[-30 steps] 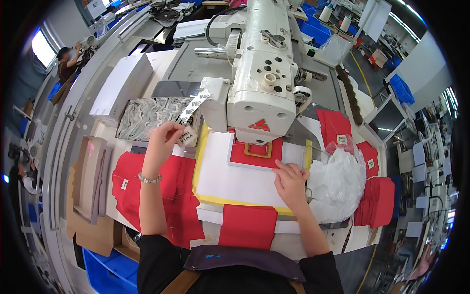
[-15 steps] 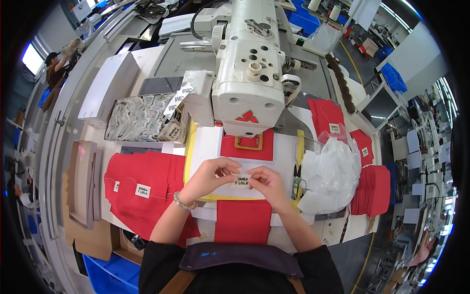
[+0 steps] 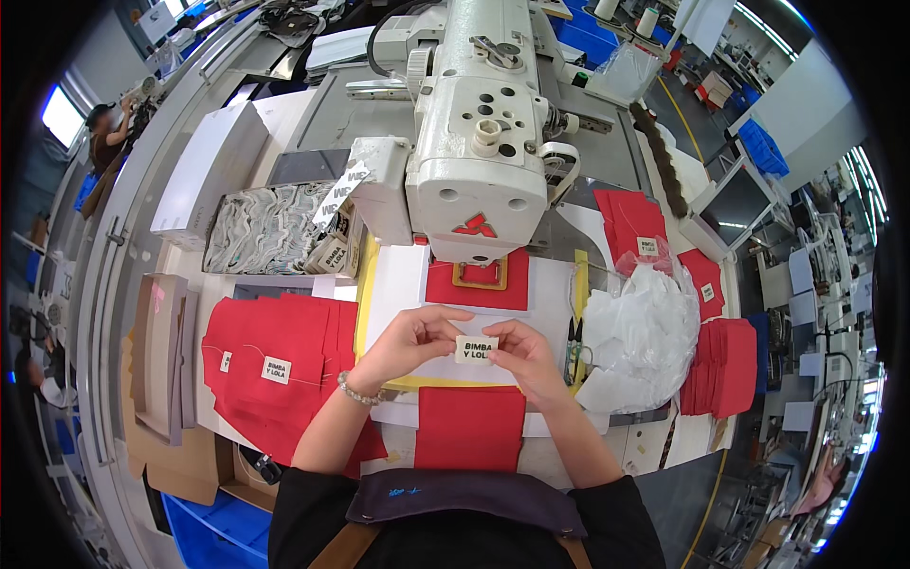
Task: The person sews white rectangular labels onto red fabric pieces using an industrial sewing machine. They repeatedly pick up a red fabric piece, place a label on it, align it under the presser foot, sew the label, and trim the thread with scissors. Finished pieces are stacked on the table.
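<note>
My right hand (image 3: pixel 527 360) pinches a small cream fabric label (image 3: pixel 474 350) with dark lettering by its right side, thumb in front. Close against the label's left edge is my left hand (image 3: pixel 409 349), its fingers drawn together; whatever lies between them is too small to make out. Both hands are over the white work plate (image 3: pixel 391 284) of a sewing machine (image 3: pixel 479 180). Beyond them, a yellow-edged clamp frame (image 3: pixel 480 275) presses on a red fabric piece (image 3: pixel 441 288) under the machine head. Nearer me lies another red piece (image 3: pixel 471 427).
Red pieces with labels (image 3: pixel 313 327) are heaped at left, beside an open box of labels (image 3: pixel 275 232). At right are small scissors (image 3: pixel 574 351), a pile of white sheets (image 3: pixel 640 341), stacked red pieces (image 3: pixel 725 370) and a screen (image 3: pixel 735 209). A person (image 3: pixel 109 137) works far left.
My right hand has shifted the label slightly right. My left thumb has moved off the label's face to its left edge, so more of the label shows. The clamped red piece stays put.
</note>
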A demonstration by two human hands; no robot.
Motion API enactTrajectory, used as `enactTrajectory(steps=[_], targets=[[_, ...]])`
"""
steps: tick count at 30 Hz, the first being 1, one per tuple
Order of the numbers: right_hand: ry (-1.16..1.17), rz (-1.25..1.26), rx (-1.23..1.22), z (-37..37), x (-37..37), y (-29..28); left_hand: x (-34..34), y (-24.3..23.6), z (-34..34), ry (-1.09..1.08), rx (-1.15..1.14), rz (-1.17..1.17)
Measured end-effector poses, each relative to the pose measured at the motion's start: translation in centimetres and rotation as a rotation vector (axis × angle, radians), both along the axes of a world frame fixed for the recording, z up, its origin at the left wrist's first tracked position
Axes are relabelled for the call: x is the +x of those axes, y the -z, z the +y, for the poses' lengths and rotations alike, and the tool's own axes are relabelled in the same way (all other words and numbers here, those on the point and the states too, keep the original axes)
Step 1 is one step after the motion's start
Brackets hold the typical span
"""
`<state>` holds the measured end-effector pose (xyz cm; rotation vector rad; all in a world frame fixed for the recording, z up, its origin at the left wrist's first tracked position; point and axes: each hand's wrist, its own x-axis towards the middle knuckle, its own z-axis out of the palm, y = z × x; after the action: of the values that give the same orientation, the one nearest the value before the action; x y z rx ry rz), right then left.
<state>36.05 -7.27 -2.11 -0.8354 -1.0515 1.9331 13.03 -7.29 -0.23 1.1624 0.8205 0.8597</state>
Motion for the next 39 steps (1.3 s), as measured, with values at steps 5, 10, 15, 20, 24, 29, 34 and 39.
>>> enactTrajectory(steps=[5, 10, 15, 20, 24, 29, 34, 39], targets=[[-0.019, -0.056, 0.011, -0.1, -0.1, 0.3, 0.5, -0.5, -0.1, -0.048, 0.079, 0.060], [-0.023, -0.143, 0.130, -0.2, -0.4, 0.5, 0.5, 0.7, 0.1, -0.081, 0.144, 0.203], [0.006, -0.284, 0.252, -0.1, -0.3, 1.2, 0.7, 1.8, 0.1, -0.131, 0.176, 0.277], [0.126, -0.346, 0.292, 0.3, -0.4, 1.9, 0.9, 1.7, 0.0, -0.126, 0.170, 0.328], [0.164, -0.360, 0.244, 1.7, 0.3, 1.6, 0.5, 2.1, -0.1, -0.098, 0.137, 0.372], [0.121, -0.463, 0.230, 5.3, 1.3, 1.2, 0.9, 1.7, 0.0, -0.179, 0.428, 0.710], [0.060, -0.572, 0.215, 9.9, 0.6, 0.7, 0.9, 2.0, 1.0, -0.215, 0.741, 0.908], [-0.089, -0.831, 0.309, 12.7, -1.1, -1.1, 1.8, 2.0, 2.0, -0.203, 0.896, 1.029]])
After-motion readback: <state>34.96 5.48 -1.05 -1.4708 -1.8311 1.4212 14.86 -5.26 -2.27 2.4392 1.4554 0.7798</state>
